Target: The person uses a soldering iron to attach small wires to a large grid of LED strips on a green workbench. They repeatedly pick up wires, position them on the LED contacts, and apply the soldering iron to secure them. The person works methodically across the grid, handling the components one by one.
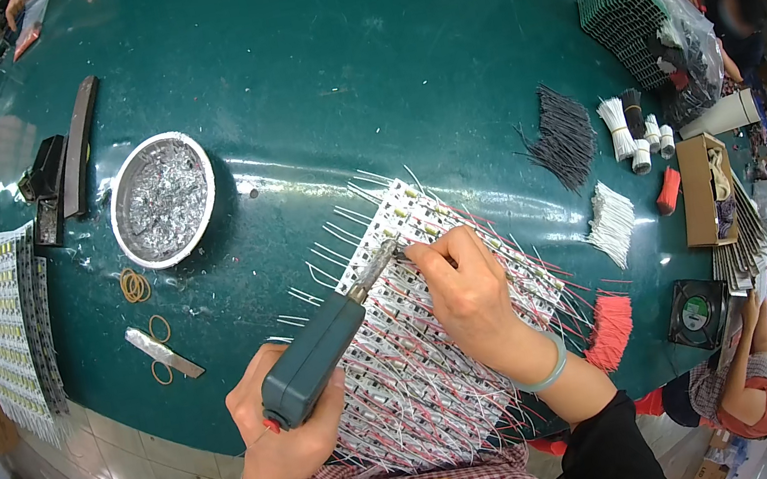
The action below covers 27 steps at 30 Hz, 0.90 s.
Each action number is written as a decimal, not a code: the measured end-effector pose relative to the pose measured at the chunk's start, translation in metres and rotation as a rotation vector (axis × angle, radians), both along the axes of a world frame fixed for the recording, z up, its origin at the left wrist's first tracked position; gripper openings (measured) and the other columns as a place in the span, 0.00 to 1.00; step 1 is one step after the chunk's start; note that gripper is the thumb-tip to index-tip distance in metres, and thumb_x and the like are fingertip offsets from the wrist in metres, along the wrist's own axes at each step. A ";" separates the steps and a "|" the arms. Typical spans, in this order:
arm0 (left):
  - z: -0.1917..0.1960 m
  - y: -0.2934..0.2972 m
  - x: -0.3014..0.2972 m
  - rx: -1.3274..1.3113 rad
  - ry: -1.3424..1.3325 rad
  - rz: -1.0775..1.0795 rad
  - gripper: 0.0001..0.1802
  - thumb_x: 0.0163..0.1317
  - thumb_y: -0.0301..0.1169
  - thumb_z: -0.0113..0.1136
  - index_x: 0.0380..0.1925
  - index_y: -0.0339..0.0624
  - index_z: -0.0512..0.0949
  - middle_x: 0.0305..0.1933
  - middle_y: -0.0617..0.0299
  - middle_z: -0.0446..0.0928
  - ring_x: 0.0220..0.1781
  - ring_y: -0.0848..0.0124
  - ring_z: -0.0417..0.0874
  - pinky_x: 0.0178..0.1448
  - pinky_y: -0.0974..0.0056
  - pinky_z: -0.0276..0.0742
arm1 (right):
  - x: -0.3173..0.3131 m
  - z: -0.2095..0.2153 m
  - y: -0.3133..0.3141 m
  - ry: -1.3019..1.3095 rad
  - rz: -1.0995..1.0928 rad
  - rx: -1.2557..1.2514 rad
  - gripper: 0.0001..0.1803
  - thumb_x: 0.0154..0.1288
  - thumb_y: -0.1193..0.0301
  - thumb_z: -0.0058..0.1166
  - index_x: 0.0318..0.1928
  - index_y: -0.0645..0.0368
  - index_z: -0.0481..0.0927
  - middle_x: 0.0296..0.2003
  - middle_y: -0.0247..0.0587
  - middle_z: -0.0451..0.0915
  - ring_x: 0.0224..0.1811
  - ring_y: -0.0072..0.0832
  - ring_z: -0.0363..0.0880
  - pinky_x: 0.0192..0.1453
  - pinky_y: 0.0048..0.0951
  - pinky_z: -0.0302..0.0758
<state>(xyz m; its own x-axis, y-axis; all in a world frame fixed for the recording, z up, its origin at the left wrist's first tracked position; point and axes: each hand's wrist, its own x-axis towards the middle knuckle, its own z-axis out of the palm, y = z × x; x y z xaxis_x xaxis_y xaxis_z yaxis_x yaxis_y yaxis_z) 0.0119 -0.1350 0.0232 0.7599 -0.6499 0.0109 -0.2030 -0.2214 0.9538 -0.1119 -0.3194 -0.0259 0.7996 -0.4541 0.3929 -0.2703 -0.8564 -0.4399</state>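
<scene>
My left hand (283,429) is wrapped round a dark green soldering gun (317,357). Its metal tip slants up and right onto a white panel of small circuit boards (420,335) in front of me. Many red and white wires stick out from the panel's edges and lie across its near half. My right hand (468,291) is closed in a pinch over the panel, with its fingertips right beside the tip of the soldering gun. Whatever is between those fingers is too small to make out.
A white bowl of shiny metal scraps (164,200) stands left, near rubber bands (135,285) and a stack of panels (12,322). To the right lie black wires (562,139), white wires (611,224), red wires (610,331) and a small fan (696,311). Co-workers sit along the right side.
</scene>
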 end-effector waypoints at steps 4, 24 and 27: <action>0.005 0.004 0.004 0.032 0.042 -0.007 0.09 0.47 0.19 0.70 0.30 0.31 0.81 0.27 0.59 0.77 0.25 0.75 0.76 0.29 0.69 0.69 | 0.000 0.000 0.000 0.003 -0.007 0.001 0.18 0.50 0.84 0.56 0.45 0.63 0.79 0.32 0.42 0.70 0.34 0.37 0.73 0.33 0.35 0.73; 0.007 0.012 0.005 0.013 0.024 0.037 0.14 0.47 0.19 0.70 0.36 0.28 0.83 0.36 0.55 0.82 0.32 0.72 0.81 0.36 0.69 0.75 | -0.014 0.013 0.000 0.060 -0.038 0.060 0.16 0.50 0.83 0.56 0.42 0.62 0.81 0.31 0.41 0.70 0.32 0.36 0.74 0.32 0.35 0.73; 0.006 0.019 0.006 0.020 0.060 0.108 0.14 0.47 0.20 0.71 0.37 0.28 0.83 0.35 0.56 0.83 0.32 0.73 0.81 0.36 0.69 0.75 | -0.030 0.039 -0.001 0.164 -0.031 0.056 0.15 0.49 0.83 0.57 0.41 0.62 0.81 0.31 0.41 0.70 0.33 0.36 0.74 0.32 0.36 0.73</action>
